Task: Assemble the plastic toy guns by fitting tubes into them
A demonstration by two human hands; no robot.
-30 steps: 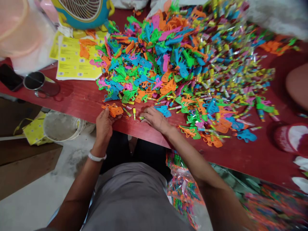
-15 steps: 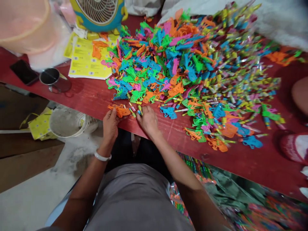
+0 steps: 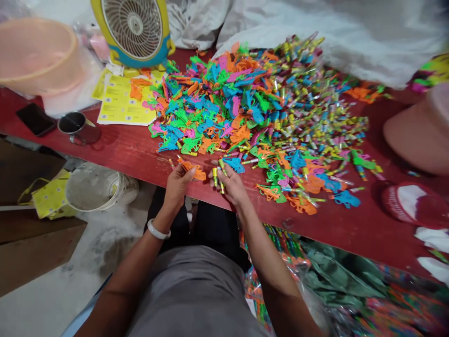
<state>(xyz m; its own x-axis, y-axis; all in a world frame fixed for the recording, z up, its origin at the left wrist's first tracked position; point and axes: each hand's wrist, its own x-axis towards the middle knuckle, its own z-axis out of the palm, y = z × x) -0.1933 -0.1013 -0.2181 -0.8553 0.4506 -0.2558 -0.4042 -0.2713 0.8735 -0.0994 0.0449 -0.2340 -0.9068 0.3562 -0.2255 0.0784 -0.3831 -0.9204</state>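
Observation:
My left hand is closed on an orange plastic piece that looks like a small toy gun, above the front edge of the red table. Several small clear tubes with yellow-green labels lie in my right hand, its palm turned partly up and fingers curled round them. The hands are a short way apart. Just beyond the right hand is a blue toy gun. Farther back spreads a heap of coloured toy guns, running into a heap of filled tubes on the right.
At the back left are a fan, a peach basin and yellow printed sheets. A phone and a metal mug stand nearer. A white bucket sits below the table; a red-and-white item lies at right.
My right hand has lifted from the tabletop and turned over, with small tubes now showing in it. My left hand keeps the orange toy gun. The view has shifted slightly.

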